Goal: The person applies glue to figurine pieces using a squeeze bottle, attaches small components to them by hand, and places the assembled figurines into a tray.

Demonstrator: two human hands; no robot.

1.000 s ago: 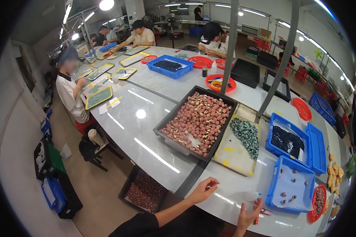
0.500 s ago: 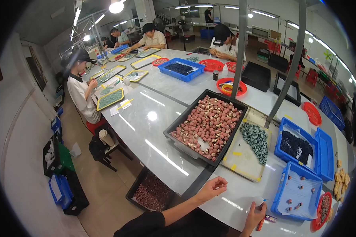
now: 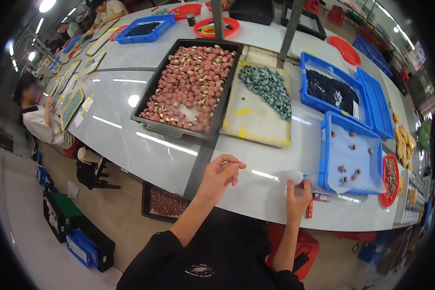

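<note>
Three near blue trays (image 3: 324,154) — one blue-tipped bottle (image 3: 294,177)

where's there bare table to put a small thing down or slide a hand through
Widest: white tabletop between the black tray of pink balls and the yellow-edged trays at far left. A smaller patch lies between the left hand and right hand, below the beige tray. Crowded: the right side, with blue trays and red plate packed close.
</note>
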